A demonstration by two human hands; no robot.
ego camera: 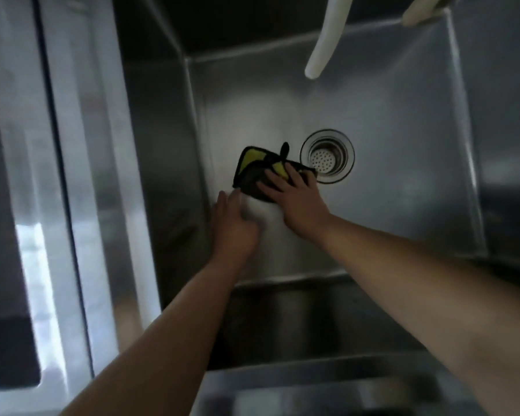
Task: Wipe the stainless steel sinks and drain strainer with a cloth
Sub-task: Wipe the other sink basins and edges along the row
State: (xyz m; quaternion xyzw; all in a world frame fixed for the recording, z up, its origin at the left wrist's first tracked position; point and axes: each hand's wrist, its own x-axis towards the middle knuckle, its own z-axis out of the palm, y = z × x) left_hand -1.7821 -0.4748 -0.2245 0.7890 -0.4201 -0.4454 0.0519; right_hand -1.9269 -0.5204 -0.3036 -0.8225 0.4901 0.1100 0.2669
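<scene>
A deep stainless steel sink (403, 121) fills the view. A round drain strainer (327, 156) with a perforated basket sits in its floor. Just left of the strainer lies a folded black and yellow cloth (252, 166) with a small black loop. My right hand (294, 199) presses flat on the cloth's right half, fingers spread, with the fingertips close to the strainer's rim. My left hand (233, 226) rests on the sink floor below and left of the cloth, fingers loosely together, holding nothing and just short of the cloth's edge.
A white faucet spout (324, 40) hangs over the sink's back. Another pale object (424, 9) pokes in at the top right. The left sink wall (162, 145) rises beside my left hand. A steel rim (81, 175) and a dark second basin (6, 235) lie further left.
</scene>
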